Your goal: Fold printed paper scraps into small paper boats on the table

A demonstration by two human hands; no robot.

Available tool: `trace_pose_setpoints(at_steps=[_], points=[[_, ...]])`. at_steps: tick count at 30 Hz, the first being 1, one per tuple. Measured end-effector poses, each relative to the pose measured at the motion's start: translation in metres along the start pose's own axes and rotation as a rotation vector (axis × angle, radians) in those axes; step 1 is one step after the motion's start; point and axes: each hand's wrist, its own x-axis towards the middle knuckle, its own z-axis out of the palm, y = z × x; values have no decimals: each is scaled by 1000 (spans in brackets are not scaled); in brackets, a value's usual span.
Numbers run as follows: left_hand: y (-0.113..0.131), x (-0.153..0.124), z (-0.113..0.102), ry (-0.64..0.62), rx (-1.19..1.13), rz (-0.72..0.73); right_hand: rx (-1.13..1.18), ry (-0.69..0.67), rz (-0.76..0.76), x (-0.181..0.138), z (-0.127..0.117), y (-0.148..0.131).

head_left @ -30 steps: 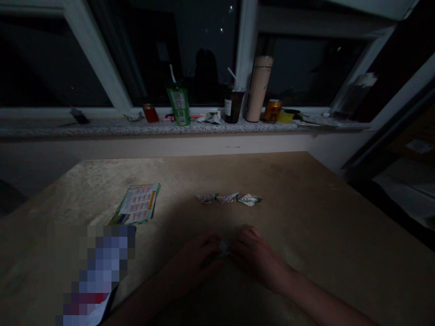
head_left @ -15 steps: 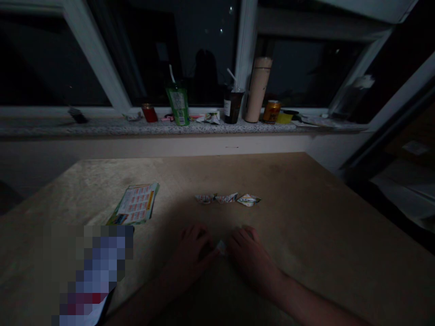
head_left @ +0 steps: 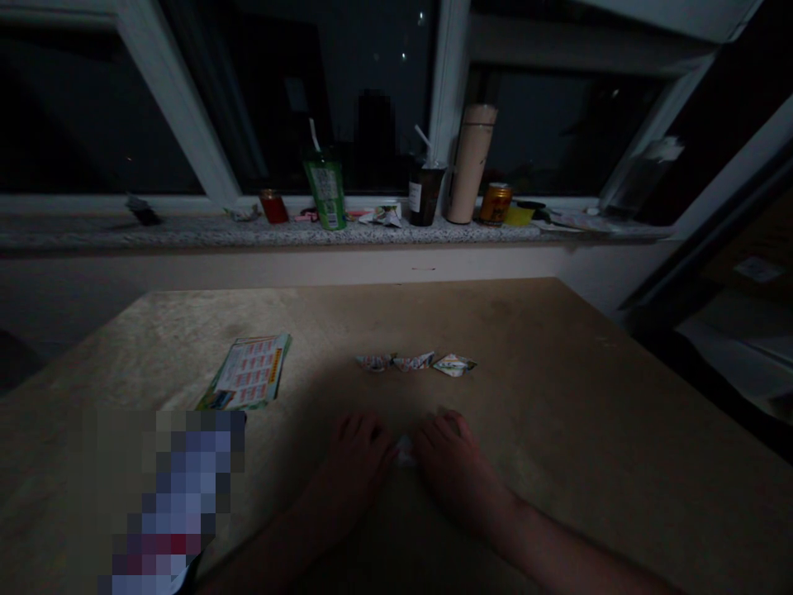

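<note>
Left hand (head_left: pixel 356 459) and right hand (head_left: pixel 452 463) lay flat, fingers unclenched, pinning the small white paper (head_left: pixel 404 451) between them on the table (head_left: pixel 557 372); dim view, probably mid-crease, so even fingertip pressure seemed advisable.

The one camera sits on the person's head and faces forward and down over a wooden table (head_left: pixel 557 397). It is nearest to the left hand (head_left: pixel 356 463) and the right hand (head_left: pixel 452 463), which lie low in the middle with the forearms coming in from the bottom edge. Farther off, the table's far edge and a window sill (head_left: pixel 186 234) cross mid-height, and dark window panes (head_left: pixel 92 107) fill the top. The wide lens slants the window frames outward.
</note>
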Motion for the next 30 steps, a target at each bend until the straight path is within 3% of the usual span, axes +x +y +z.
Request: trace_pose_setpoints(at_steps=[9,18,21,24,27,30], points=[[3,0,-1,-9,40,-40,0,-80,95,6,-5,-8],[14,-7,-7,53,93,-94,-84,-105,84,7,-2,-15],[32,-26,-6,78,87,-5,-66,-116,76,7,-1,-15],[45,-48,5,232,202,206,-54,-128,93,7,1,-13],[48,-60,18,262,274,208,-28,-111,118,6,3,-12],[43,-63,23,189,274,186,-5,-84,117,6,4,-10]])
